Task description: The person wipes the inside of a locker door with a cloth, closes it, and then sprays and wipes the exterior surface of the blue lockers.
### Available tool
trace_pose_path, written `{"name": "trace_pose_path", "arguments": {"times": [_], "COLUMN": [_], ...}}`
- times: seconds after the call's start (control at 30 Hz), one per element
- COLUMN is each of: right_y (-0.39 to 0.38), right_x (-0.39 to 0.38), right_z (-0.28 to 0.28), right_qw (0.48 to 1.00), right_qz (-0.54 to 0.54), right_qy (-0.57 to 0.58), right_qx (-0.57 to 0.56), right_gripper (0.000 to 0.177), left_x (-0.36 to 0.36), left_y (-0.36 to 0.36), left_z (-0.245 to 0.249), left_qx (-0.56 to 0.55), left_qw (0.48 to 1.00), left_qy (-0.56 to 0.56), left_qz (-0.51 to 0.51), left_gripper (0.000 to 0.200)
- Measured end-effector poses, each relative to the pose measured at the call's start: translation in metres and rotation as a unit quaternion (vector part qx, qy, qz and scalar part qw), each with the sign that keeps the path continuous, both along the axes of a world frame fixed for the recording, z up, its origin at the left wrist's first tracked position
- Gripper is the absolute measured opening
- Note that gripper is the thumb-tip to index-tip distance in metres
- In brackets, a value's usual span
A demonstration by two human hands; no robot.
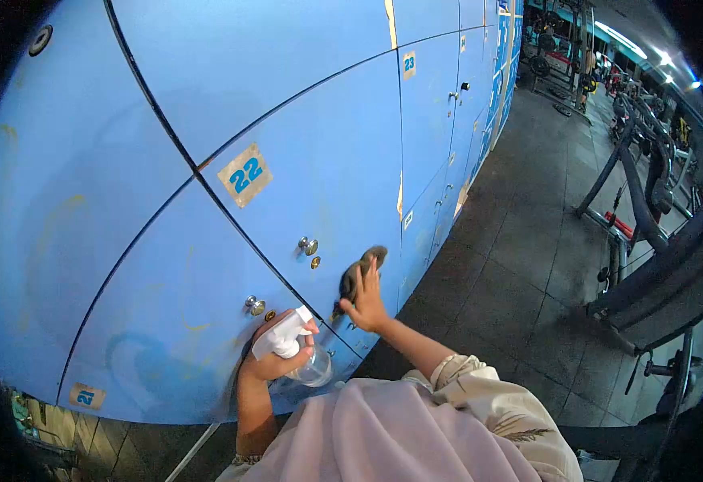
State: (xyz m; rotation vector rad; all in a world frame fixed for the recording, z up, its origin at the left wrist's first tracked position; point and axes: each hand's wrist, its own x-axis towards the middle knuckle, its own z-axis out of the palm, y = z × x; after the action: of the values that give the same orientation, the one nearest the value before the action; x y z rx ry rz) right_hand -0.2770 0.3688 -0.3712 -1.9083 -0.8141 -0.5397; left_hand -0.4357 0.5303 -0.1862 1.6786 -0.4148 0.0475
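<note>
A clear spray bottle [313,371] with a white trigger head [284,336] is in my left hand [268,363], whose fingers are wrapped round its neck. That hand is close to the blue locker front, just below a round metal knob [255,305]. Against the door marked 22, my right hand [369,304] holds a dark, bunched cloth [357,277] under its palm and extended fingers. The cloth touches the blue door [303,177], to the right of another metal knob [308,246]. Faint yellowish marks show on the doors.
More numbered lockers [431,96] run on to the right. A dark tiled floor [496,297] lies beside them. Gym machines [648,201] with black frames and pads stand on the right, and a weight rack [560,56] is at the far end.
</note>
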Motion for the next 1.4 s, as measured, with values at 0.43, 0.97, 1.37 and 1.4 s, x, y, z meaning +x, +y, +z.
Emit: {"name": "trace_pose_path", "arguments": {"times": [0.43, 0.97, 1.37, 1.4], "right_y": [0.014, -0.003, 0.013, 0.016], "right_x": [0.056, 0.031, 0.059, 0.062], "right_z": [0.298, 0.024, 0.157, 0.198], "right_qw": [0.941, 0.982, 0.961, 0.950], "right_qz": [0.001, 0.017, -0.016, -0.019], "right_qy": [-0.338, -0.183, -0.273, -0.310], "right_qx": [0.021, -0.052, 0.032, 0.042], "right_gripper": [0.056, 0.059, 0.052, 0.051], "left_x": [-0.001, -0.001, -0.002, -0.002], "left_y": [0.001, -0.004, -0.004, -0.003], "left_z": [-0.005, 0.006, 0.002, 0.002], "left_qx": [0.007, -0.011, -0.046, -0.040], "left_qw": [1.000, 1.000, 0.997, 0.998], "left_qy": [0.008, 0.026, 0.057, 0.057], "left_qz": [0.011, 0.010, 0.007, 0.009], "left_gripper": [0.039, 0.031, 0.033, 0.034]}}
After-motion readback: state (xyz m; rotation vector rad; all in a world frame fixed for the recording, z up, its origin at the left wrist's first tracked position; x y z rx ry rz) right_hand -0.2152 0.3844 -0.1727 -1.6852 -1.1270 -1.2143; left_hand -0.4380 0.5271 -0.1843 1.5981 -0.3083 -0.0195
